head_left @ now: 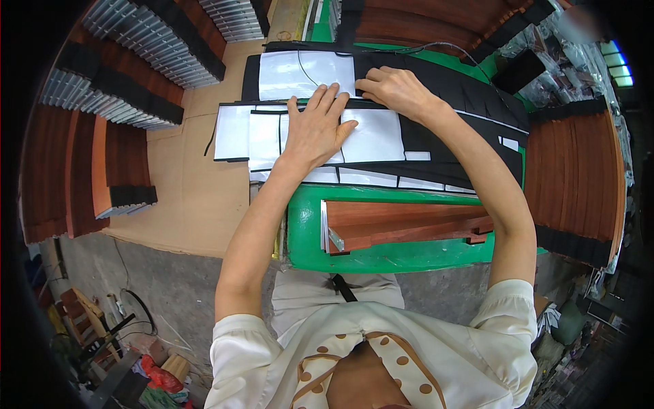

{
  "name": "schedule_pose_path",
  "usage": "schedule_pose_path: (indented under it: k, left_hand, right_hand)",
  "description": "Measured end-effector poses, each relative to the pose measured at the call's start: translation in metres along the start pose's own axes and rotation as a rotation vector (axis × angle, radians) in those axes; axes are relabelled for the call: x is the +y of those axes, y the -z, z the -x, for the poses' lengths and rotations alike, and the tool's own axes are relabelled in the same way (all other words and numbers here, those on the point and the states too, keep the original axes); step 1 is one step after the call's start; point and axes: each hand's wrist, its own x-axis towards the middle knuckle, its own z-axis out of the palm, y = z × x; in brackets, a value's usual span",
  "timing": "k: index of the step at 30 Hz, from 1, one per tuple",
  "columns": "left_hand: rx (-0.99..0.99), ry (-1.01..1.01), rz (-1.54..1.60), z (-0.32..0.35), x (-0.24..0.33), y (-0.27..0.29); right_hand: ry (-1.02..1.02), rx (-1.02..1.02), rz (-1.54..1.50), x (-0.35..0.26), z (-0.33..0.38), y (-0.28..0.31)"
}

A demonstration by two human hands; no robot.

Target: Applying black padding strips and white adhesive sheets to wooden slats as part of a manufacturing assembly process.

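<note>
Nearest, a cream shirt (388, 334). Then the green bench's (303, 218) front edge, brown planks (409, 221) just behind. Past these, white sheets (371, 133), with open room at left on the tan board (194, 163). Left grip (317, 129) spread flat on the sheets, holding nothing. Right grip (398, 88) curled on black cloth (463, 88); cannot tell if pinching. Far right, shiny wrap (593, 65) on blurry things.

Spot under R hand (398, 88) hidden — L hand (315, 133) covers pt of white sheet (376, 134) — top-L stacks (235, 19) cut off.
</note>
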Motion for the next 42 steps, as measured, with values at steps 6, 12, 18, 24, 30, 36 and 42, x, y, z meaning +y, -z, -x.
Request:
schedule_pose_path:
  k: [6,12,18,24,30,36,42]
  left_hand:
    - [-0.036,0.008,-0.025,0.000,-0.001,0.001]
    - [-0.017,0.007,-0.008,0.001,0.000,0.002]
    - [0.002,0.009,-0.017,0.002,-0.001,0.002]
    - [0.018,0.000,-0.013,0.000,-0.001,0.001]
    - [0.142,-0.030,0.049,0.001,-0.003,-0.007]
    - [0.079,-0.028,0.019,0.002,-0.002,-0.003]
    - [0.440,-0.142,0.103,0.012,0.000,0.022]
  right_hand:
    - [0.119,-0.176,0.086,0.005,-0.004,0.008]
    - [0.106,-0.278,0.039,-0.002,-0.021,0.015]
    - [-0.043,-0.180,-0.160,0.007,-0.003,0.017]
    - [0.019,-0.228,0.038,-0.001,-0.008,0.011]
    - [0.030,-0.259,-0.072,0.013,-0.003,0.014]
    - [-0.220,-0.093,-0.442,0.005,0.017,0.035]
    - [-0.875,0.133,-1.266,-0.050,0.034,0.073]
